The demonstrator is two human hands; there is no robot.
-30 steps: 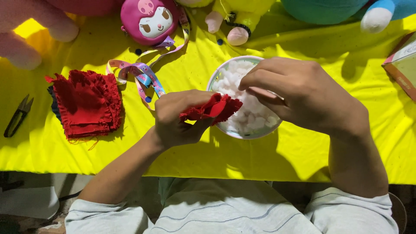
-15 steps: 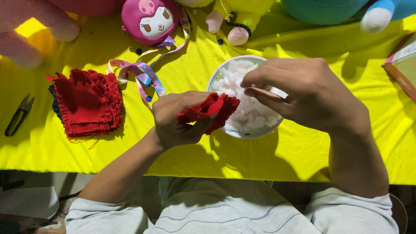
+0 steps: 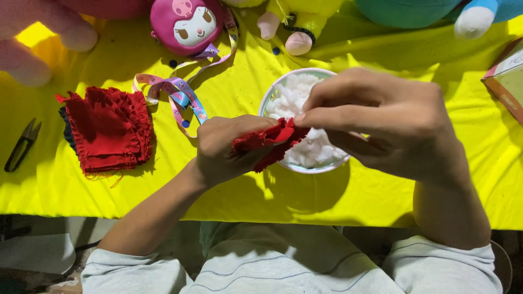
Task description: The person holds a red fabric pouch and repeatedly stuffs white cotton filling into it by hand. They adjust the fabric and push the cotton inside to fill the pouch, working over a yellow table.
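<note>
Two hands work over our yellow cloth-covered table (image 3: 229, 98). Our left hand (image 3: 226, 149) pinches a small red fabric piece (image 3: 269, 142) tight in its fingers. Our right hand (image 3: 381, 122) has its fingers pressed together at the top edge of that red piece. It sits just above the round white bowl of fluffy white stuffing (image 3: 305, 109). More red fabric pieces in a pile (image 3: 106, 130) lie to the left.

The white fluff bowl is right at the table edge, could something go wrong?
Maybe. The bowl of white fluff sits near the front edge of the yellow cloth, so the right hand could nudge it off. The left hand pinches the small red fabric piece loosely; fluff might slip out.
</note>
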